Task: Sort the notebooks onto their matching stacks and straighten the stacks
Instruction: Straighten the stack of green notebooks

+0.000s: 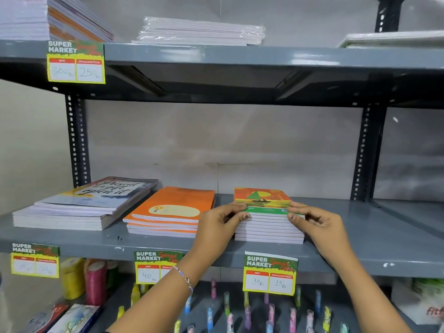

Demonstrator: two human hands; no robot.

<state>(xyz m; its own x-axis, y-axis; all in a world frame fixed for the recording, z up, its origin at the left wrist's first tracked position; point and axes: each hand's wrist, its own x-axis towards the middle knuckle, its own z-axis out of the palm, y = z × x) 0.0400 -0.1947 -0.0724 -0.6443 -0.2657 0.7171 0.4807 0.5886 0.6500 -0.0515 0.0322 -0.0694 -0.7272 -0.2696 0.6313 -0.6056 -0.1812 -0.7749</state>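
Three notebook stacks lie on the grey middle shelf [360, 255]. On the right is a stack with a sailboat cover [263, 197] in orange, yellow and green. My left hand [221, 221] grips its front left corner and my right hand [312, 221] grips its front right corner, thumbs on the top cover, fingers against the page edges. In the middle sits a slightly fanned orange stack [173, 207]. At the left lies a larger stack with a lettered white cover [96, 200], its top books skewed.
Price tags [270, 273] hang from the shelf's front edge. The upper shelf [240, 56] holds wrapped white pads [201, 32] and more notebooks [48, 18]. Below are thread spools [81, 280] and several small coloured tubes. Bare shelf stretches right of the sailboat stack.
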